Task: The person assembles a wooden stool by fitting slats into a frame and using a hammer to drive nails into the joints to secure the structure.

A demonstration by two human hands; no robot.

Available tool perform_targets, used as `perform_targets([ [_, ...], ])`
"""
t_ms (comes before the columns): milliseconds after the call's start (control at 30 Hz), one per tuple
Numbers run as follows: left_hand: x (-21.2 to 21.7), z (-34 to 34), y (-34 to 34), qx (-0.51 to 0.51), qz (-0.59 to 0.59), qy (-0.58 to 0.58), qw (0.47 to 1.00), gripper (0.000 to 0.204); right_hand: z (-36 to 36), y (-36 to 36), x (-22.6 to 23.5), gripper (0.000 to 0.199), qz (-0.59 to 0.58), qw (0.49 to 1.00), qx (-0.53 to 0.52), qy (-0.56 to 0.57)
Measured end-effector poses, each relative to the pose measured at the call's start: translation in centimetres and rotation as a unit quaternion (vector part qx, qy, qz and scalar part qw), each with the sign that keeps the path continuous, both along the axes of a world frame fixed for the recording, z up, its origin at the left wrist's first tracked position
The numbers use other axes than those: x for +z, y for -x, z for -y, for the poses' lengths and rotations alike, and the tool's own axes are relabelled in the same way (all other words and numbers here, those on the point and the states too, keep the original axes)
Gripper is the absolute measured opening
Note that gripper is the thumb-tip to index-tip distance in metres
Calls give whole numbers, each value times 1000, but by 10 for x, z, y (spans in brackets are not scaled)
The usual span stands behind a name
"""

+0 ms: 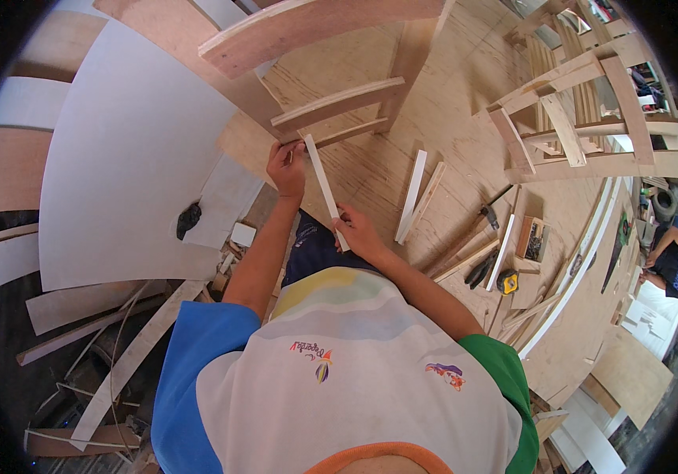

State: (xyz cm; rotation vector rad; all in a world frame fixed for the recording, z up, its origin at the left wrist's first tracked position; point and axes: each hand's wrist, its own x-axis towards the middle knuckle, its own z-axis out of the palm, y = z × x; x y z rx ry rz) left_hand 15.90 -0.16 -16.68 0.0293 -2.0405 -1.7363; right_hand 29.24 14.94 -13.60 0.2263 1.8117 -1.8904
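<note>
A slim white-faced wooden strip [323,184] slants from the wooden frame toward my lap. Around its near end the fingers of my right hand [359,234] are closed. My left hand [286,168] is closed at the strip's far end, fingertips against its edge; part of that grip is hidden. Just beyond, the wooden frame [339,103] stands on the plywood, with curved crosspieces and a thin lower bar close to the strip's tip. Right of my hands lie a white strip [411,196] and a bare wood strip [426,201], side by side.
On the plywood surface [457,103] at right lie a hammer [487,215], dark-handled pliers [479,271], a yellow tape measure [507,281] and a small box of fasteners [532,238]. Another slatted frame [576,118] stands far right. White panel [133,158] is left; a co-worker [667,257] is rightmost.
</note>
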Motion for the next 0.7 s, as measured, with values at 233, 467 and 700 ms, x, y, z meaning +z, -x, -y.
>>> perform_targets([
  [233,-8,5,5,-23,-28,-20,999,8,-3,6,19,59,-49,998,23,-15],
  [467,-7,12,4,-43,-1,17,999,6,-3,7,19,64,-46,998,34,-6],
  [700,4,6,-4,28,15,87,996,11,-1,4,18,63,-37,999,29,-4],
])
